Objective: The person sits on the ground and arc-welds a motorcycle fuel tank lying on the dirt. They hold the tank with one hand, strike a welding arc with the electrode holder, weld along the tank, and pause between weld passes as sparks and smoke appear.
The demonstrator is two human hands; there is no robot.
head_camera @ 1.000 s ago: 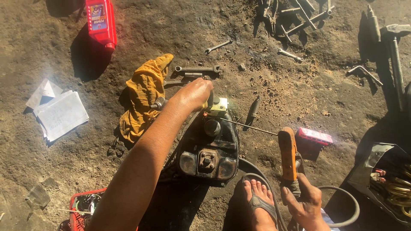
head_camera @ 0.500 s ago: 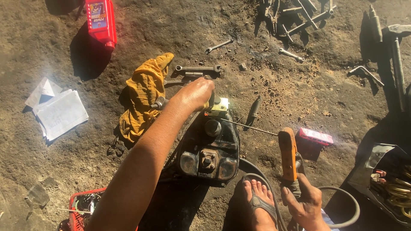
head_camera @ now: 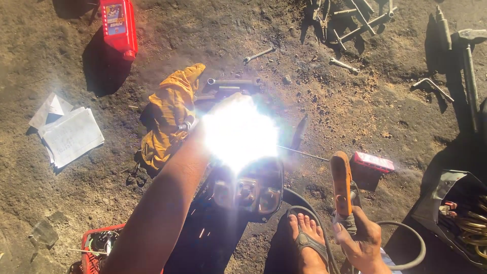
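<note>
My left hand (head_camera: 215, 122) reaches to the top of a dark metal engine part (head_camera: 253, 195) on the dirt, and a white welding flash (head_camera: 238, 133) washes out its fingers. My right hand (head_camera: 361, 239) grips the base of an orange-handled electrode holder (head_camera: 341, 182). A thin rod (head_camera: 304, 152) runs from the holder leftward into the flash. My sandalled foot (head_camera: 307, 238) rests just right of the part, close to the right hand.
A yellow cloth (head_camera: 170, 116) lies left of the part, with papers (head_camera: 68, 134) and a red bottle (head_camera: 117, 23) farther left. Wrenches (head_camera: 258, 53), a tool pile (head_camera: 355, 15) and a hammer (head_camera: 469, 61) lie beyond. A red box (head_camera: 374, 161), cable (head_camera: 401, 228) and red crate (head_camera: 96, 243) are near.
A bright welding flash has burst out at the top of the metal part, hiding my left hand. Both hands and the holder have stayed in place.
</note>
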